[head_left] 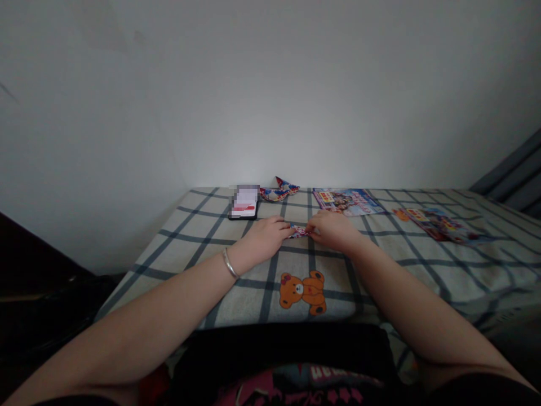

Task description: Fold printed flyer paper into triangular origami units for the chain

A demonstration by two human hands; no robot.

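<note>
A small folded piece of patterned paper (298, 231), mostly red, white and blue, lies on the checked cloth between my hands. My left hand (270, 231) presses its fingertips onto the left end, fingers close together. At the right end, my right hand (333, 230) pinches the paper between thumb and fingers. My fingers hide both ends of the piece. Just beyond my left hand lies a phone (244, 203) with its screen lit. Beside the phone, against the wall, stands a folded paper shape (279, 190) with a pointed tip.
Printed colourful leaflets lie on the right: one leaflet (349, 202) near the wall, another (443, 224) farther right. The checked tablecloth (249, 293) bears a printed bear. A white wall (296, 96) closes off the back edge, and grey fabric folds (513, 175) hang at far right.
</note>
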